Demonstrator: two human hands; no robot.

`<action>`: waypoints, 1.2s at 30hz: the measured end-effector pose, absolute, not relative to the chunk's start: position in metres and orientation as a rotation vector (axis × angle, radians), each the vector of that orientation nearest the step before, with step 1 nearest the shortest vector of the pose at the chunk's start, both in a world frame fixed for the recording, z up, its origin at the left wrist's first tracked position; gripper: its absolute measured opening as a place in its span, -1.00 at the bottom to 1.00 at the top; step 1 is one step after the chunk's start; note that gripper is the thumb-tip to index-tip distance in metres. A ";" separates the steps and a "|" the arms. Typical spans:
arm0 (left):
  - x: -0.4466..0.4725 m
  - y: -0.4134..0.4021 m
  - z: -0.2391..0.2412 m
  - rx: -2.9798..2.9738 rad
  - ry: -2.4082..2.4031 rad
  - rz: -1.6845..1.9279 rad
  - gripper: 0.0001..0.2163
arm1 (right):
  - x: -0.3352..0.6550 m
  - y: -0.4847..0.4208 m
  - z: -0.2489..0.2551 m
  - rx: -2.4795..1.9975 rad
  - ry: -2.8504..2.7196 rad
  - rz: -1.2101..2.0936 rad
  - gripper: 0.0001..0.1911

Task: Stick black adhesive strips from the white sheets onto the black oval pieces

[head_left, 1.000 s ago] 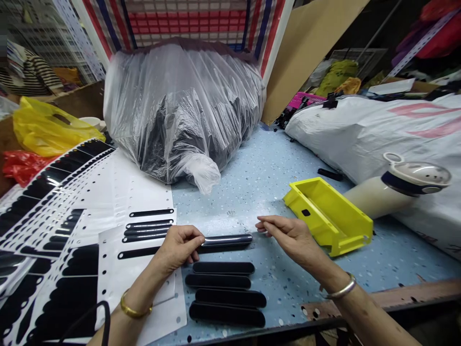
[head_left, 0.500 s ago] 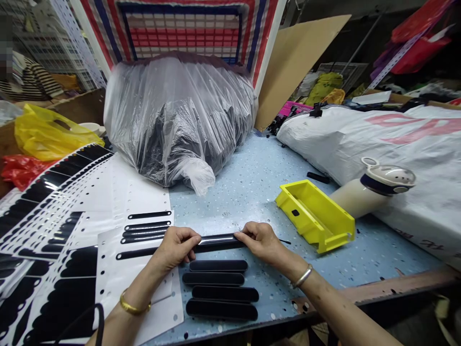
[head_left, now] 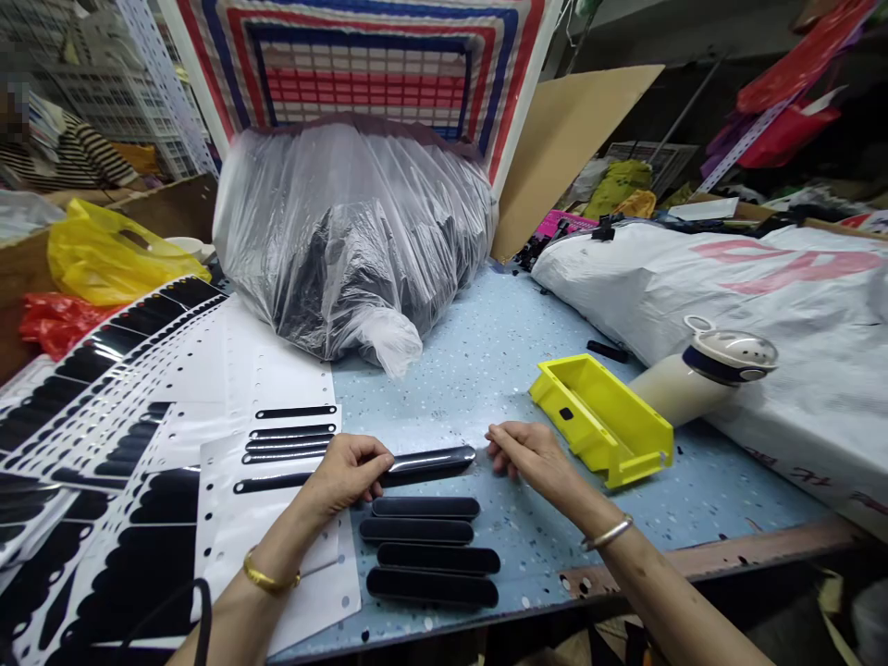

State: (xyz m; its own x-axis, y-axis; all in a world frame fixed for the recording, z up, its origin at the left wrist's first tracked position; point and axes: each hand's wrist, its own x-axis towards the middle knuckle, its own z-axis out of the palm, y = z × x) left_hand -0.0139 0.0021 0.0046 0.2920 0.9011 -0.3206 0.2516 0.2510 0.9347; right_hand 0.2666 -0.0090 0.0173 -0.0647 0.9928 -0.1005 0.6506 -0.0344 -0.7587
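Note:
My left hand [head_left: 352, 474] pinches the left end of a glossy black rounded strip [head_left: 434, 462], which lies level just above the blue speckled table. My right hand [head_left: 522, 451] is a little beyond the strip's right end, thumb and forefinger pressed together; anything between them is too small to see. Below the strip, several matt black rounded bars [head_left: 437, 560] lie in a row toward me. Left of them is a white sheet [head_left: 277, 555] of thin black stickers [head_left: 295, 433], partly covered by my left wrist.
An open yellow bin [head_left: 602, 418] leans near a cream bottle [head_left: 714, 370] at right. Behind stands a large clear plastic bag [head_left: 361, 240] of dark items. More black sticker sheets [head_left: 131, 555] spread at left. A white sack [head_left: 749, 296] fills the right side.
My right hand has come off the strip's right end and moved right, leaving that end uncovered. My left hand keeps its pinch. The camera view has shifted slightly.

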 end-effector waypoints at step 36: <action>-0.016 0.003 -0.001 1.275 1.054 0.670 -0.76 | 0.225 0.010 -0.001 -1.818 -2.139 0.429 -0.63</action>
State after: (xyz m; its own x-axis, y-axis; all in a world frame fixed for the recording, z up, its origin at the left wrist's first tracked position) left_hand -0.0163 0.0033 -0.0011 0.4065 0.8782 -0.2521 0.1447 0.2105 0.9668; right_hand 0.2248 0.0096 -0.0011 -0.1540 0.9874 0.0350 0.8977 0.1547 -0.4125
